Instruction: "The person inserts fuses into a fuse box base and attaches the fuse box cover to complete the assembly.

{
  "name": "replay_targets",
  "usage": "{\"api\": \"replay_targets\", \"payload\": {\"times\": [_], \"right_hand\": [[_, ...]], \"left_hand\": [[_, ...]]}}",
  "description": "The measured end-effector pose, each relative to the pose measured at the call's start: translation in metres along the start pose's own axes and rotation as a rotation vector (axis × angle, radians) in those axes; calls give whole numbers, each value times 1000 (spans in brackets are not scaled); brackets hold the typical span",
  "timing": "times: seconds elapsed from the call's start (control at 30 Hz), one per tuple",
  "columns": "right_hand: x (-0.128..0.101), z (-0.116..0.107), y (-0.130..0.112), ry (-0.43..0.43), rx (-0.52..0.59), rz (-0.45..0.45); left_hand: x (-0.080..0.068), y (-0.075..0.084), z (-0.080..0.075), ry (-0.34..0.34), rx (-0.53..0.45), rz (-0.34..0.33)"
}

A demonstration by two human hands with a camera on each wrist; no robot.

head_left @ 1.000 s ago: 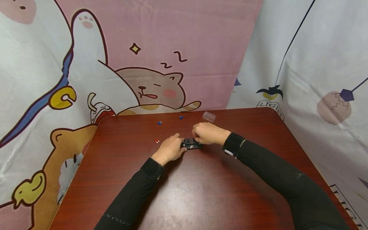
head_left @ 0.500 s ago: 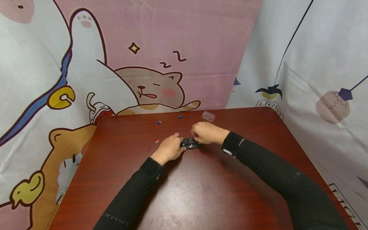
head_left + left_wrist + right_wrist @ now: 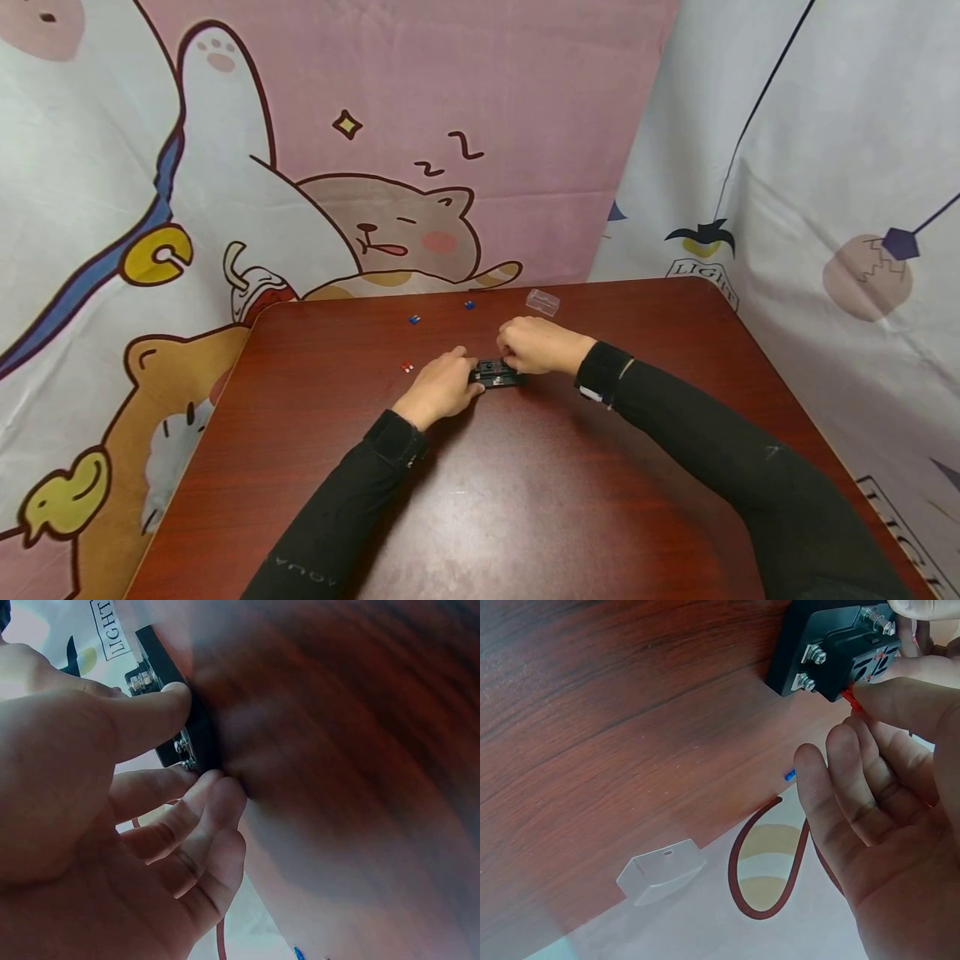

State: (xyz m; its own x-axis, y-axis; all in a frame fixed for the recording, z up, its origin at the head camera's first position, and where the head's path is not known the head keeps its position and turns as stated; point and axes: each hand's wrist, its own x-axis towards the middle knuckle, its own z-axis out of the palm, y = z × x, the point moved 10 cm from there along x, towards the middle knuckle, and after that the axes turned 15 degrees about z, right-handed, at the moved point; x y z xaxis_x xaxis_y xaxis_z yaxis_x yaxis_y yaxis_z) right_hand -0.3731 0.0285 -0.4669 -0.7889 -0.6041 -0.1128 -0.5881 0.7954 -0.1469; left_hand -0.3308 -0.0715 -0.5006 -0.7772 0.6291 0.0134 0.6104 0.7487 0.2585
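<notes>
A black fuse block with metal screw terminals sits on the table in front of me. My left hand grips its left end; in the left wrist view the thumb and fingers hold the block at its sides. At the other end, my right hand pinches a small red blade fuse. That fuse is against the block's slotted top in the right wrist view, mostly covered by the thumb and fingers. How deep it sits in the slot I cannot tell.
Two blue blade fuses lie toward the table's far edge. Another red fuse is left of my left hand. Behind my right hand stands a clear plastic cover. A printed cloth hangs beyond the brown table.
The head view has shifted very slightly. Both hands keep nearly the same place on the fuse block, and the loose fuses and cover have not moved.
</notes>
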Motion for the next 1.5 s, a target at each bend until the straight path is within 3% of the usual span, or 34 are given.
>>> {"api": "replay_targets", "payload": {"times": [1.0,1.5], "right_hand": [[0,5,0,-3,16,-11],[-4,5,6,20,81,21]], "left_hand": [[-1,1,0,-5,-6,-8],[-1,-1,2,-14,-6,-17]]}}
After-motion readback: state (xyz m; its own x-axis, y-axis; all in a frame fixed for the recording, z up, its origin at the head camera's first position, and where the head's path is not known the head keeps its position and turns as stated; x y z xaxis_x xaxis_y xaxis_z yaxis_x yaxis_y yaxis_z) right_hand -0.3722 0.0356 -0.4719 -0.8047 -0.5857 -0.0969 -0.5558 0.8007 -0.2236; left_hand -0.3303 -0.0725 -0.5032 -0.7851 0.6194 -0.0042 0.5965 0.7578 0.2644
